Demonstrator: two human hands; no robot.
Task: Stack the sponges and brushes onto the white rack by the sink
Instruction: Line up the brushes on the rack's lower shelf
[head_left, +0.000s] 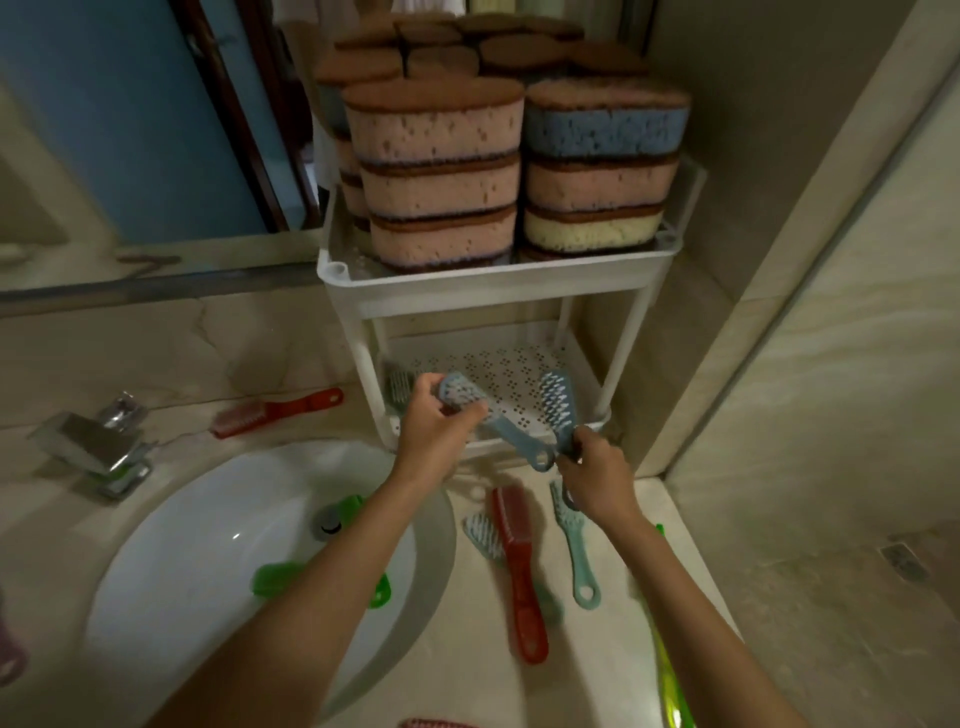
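My left hand (434, 434) curls its fingers around the head of the first blue brush (509, 431). My right hand (592, 480) pinches the handle of the second blue brush (558, 402). Both brushes are over the lower shelf of the white rack (493, 283). Stacked sponges (441, 182) fill its top shelf. Three loose brushes (519, 566) lie on the counter (467, 654) below my hands, and one red brush (275, 414) lies near the tap (98, 447).

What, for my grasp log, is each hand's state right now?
Left hand: closed, gripping a blue brush by its head.
Right hand: closed, pinching a second blue brush by its handle.
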